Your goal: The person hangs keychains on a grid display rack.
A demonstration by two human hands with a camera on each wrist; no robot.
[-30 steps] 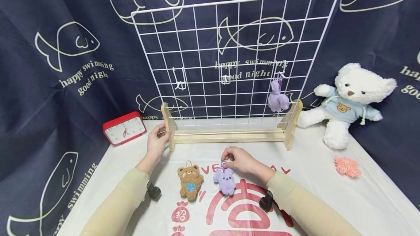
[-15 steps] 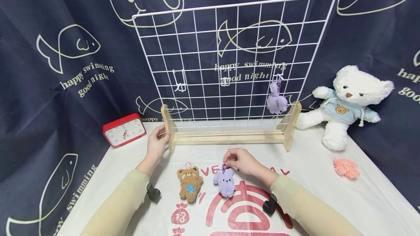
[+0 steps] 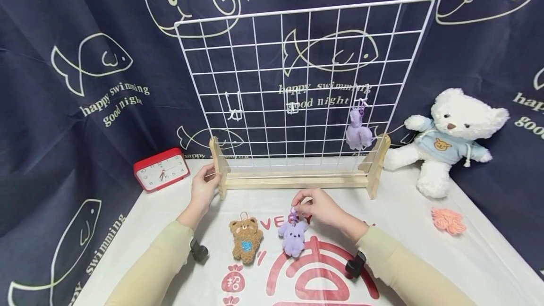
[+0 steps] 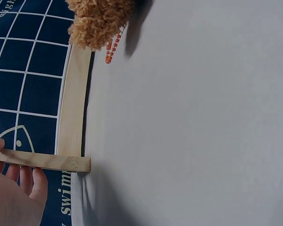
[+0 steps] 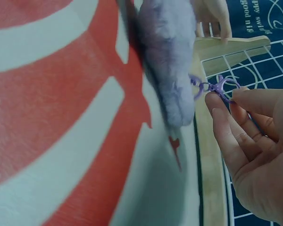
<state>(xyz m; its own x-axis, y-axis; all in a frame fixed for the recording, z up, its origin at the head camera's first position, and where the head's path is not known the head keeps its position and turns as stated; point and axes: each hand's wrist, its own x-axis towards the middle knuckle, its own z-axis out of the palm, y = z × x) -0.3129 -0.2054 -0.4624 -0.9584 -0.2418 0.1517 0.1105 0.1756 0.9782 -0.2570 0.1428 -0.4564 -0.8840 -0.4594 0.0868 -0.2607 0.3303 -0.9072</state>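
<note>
My right hand pinches the purple clasp of a purple plush keychain, thumb and fingertips on the metal. The plush lies at the table in front of the rack, face up in the head view. My left hand grips the left wooden foot of the white wire grid rack, thumb on one side and fingers on the other. A brown bear keychain with a blue patch lies left of the purple one. Another purple plush hangs from a hook on the rack's right side.
Two white hooks, a left one and a middle one, hang on the grid. A red clock stands left of the rack. At the right are a white teddy bear and a pink fuzzy item.
My right hand has shifted slightly right, still pinching the clasp, and the purple plush has turned more upright with it. My left hand stays on the wooden foot.
</note>
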